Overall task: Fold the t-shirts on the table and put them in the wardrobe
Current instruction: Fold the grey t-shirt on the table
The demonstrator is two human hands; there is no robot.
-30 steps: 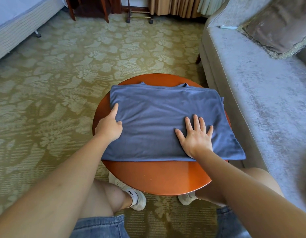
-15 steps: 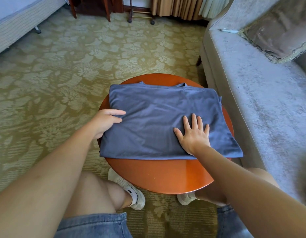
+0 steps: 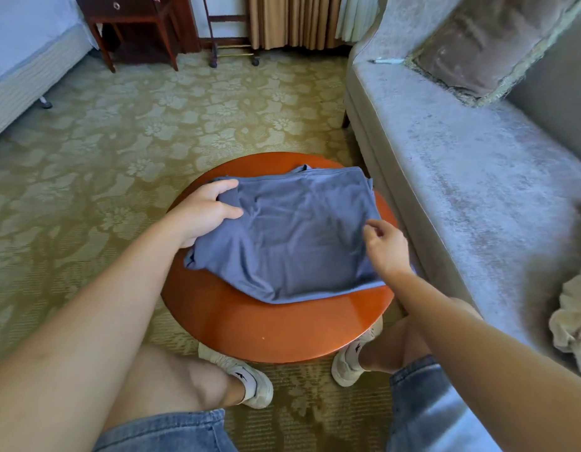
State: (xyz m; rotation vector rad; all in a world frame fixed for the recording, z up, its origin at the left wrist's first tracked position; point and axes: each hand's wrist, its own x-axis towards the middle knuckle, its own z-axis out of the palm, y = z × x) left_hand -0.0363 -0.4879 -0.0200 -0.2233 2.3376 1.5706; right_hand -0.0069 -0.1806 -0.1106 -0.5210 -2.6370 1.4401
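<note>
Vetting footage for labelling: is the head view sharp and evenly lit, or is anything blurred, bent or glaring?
Head view: soft daylight, sheen on the table; the t-shirt and left hand are sharp; the sofa smears toward the right edge; the lens bows its front.

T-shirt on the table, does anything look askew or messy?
Yes. The blue t-shirt is rumpled along its left side, bunched where the left hand grips it, and sits skewed on the round table.

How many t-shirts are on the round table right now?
1: a blue t-shirt lies folded on the round table, its left edge gripped by the left hand. A crumpled cream cloth on the sofa may be another garment; I cannot tell.
</note>
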